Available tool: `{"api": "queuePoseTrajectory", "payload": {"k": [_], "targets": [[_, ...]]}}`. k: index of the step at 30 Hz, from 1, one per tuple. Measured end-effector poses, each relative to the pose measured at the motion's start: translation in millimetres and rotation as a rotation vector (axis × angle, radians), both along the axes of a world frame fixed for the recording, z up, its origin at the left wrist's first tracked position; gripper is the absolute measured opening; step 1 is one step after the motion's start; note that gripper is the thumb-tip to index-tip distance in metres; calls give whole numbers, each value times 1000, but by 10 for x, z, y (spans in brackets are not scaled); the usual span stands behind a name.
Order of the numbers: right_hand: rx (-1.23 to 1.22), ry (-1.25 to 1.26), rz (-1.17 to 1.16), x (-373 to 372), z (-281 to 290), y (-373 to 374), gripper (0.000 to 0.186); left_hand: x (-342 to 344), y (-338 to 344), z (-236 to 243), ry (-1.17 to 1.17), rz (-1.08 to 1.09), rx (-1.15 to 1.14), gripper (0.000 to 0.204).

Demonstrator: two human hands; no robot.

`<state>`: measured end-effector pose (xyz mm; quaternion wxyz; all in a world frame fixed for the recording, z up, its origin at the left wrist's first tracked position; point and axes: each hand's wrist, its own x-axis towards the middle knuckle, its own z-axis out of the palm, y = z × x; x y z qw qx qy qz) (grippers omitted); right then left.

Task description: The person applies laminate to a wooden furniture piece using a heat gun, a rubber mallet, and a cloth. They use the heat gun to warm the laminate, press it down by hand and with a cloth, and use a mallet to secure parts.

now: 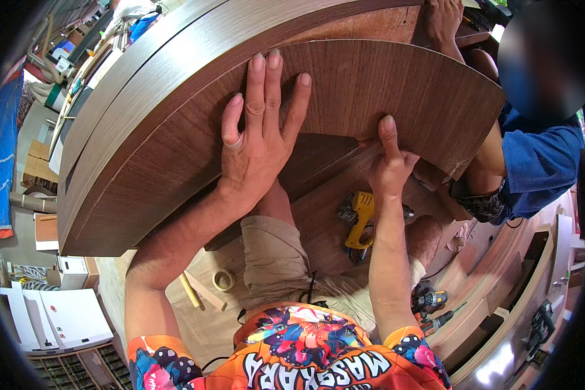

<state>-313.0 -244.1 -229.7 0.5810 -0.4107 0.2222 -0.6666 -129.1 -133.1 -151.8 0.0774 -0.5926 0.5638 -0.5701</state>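
Observation:
My left hand [257, 143] lies with fingers extended on a curved dark-brown wood-grain panel [370, 78], a ring on its little finger. My right hand [393, 162] grips the panel's inner edge, thumb on top, fingers partly hidden underneath. A lighter curved laminate edge [136, 71] runs behind the panel at the upper left. Below my hands, between my legs, a yellow-and-black power tool [363, 227] lies on the wooden surface, near a tape roll [222, 280] and thin wood strips [192, 289].
A co-worker in blue [530, 169] crouches at the right, one hand [442, 26] at the upper edge of the work. Drills [429, 299] and long boards [481, 292] lie at the lower right. A white folded board stack [58, 318] and blue tarp [0, 156] sit at the left.

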Motion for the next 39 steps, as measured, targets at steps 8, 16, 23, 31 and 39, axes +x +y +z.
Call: {"api": "queuePoseTrajectory", "payload": {"k": [8,16,23,31,39], "targets": [[23,30,-47,13,-53,-96,50,-113,-34,26,97,41,-15,66],[89,33,19,38,77,-185,60,-181,-53,15,50,144,11,65],[80,96,-17,112,202,-266,45,-175,-111,27,88,75,33,70],[68,92,4,135,170,-271,36,-171,-217,-43,139,17,-1,82],[107,87,12,48,183,-234,34,-200,-75,120,217,-3,127,95]]}}
